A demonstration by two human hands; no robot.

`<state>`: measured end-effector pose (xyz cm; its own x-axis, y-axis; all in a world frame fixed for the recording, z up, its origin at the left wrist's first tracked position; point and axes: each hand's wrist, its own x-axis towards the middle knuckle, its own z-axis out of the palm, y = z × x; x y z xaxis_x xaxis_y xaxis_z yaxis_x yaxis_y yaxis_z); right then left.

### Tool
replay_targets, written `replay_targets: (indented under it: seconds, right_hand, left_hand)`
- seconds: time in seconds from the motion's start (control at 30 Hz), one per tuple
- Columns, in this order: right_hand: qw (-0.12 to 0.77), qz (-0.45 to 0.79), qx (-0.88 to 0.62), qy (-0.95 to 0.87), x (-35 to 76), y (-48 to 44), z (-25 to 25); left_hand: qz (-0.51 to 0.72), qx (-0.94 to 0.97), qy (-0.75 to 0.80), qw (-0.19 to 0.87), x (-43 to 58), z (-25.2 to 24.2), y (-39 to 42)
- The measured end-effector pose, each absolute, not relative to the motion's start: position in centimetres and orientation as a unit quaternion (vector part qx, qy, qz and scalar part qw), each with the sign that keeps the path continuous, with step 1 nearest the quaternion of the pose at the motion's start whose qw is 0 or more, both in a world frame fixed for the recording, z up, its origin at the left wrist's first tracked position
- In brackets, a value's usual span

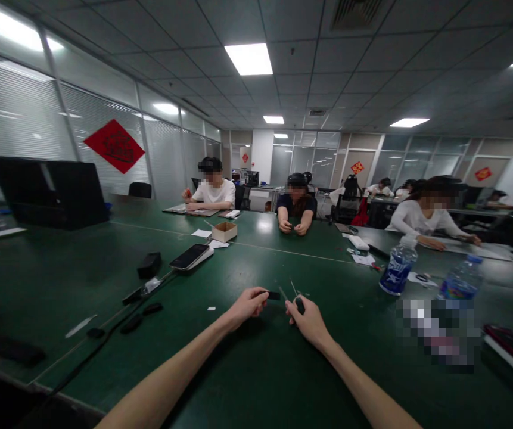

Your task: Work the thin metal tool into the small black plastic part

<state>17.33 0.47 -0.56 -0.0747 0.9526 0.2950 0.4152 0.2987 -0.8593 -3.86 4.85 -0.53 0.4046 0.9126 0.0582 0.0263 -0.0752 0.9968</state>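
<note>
Both my arms reach out over a dark green table (256,369). My left hand (248,305) is closed in a pinch on a small black rectangular piece (274,295) that sticks out to the right of my fingertips. My right hand (307,319) is closed around a small dark rounded object (299,305); a thin wire or pin (292,288) stands up beside it. The two hands are a few centimetres apart, above the tabletop.
A smartphone (189,256), a black box (149,264), cables and small black parts (142,295) lie left of my hands. Two water bottles (398,267) (463,280) stand right. A cardboard box (224,231) and a laptop (48,190) sit farther off. Several people sit across the table.
</note>
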Motion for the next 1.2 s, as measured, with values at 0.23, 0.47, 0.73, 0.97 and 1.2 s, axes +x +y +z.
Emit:
replay_targets:
  seconds: [0.23,0.47,0.73,0.97,1.2]
  right_hand:
    - [0.347,0.122,-0.574,-0.732,16.93,-0.29,-0.34]
    - [0.247,0.040,-0.619,-0.744,17.37,-0.46,-0.46]
    - [0.239,0.068,-0.620,-0.744,17.69,-0.37,-0.46]
    - [0.240,0.055,-0.611,-0.753,17.28,-0.44,-0.61]
    - [0.228,0.027,-0.608,-0.760,17.18,-0.58,-0.37]
  left_hand:
    - [0.415,0.613,0.353,0.573,-3.61,-0.93,4.14]
    - [0.425,0.616,0.341,0.569,-3.79,-0.76,4.06]
    - [0.449,0.613,0.352,0.547,-3.97,-0.75,4.18]
    - [0.446,0.623,0.357,0.535,-3.91,-0.96,4.22]
    - [0.447,0.633,0.360,0.519,-4.01,-1.08,4.26]
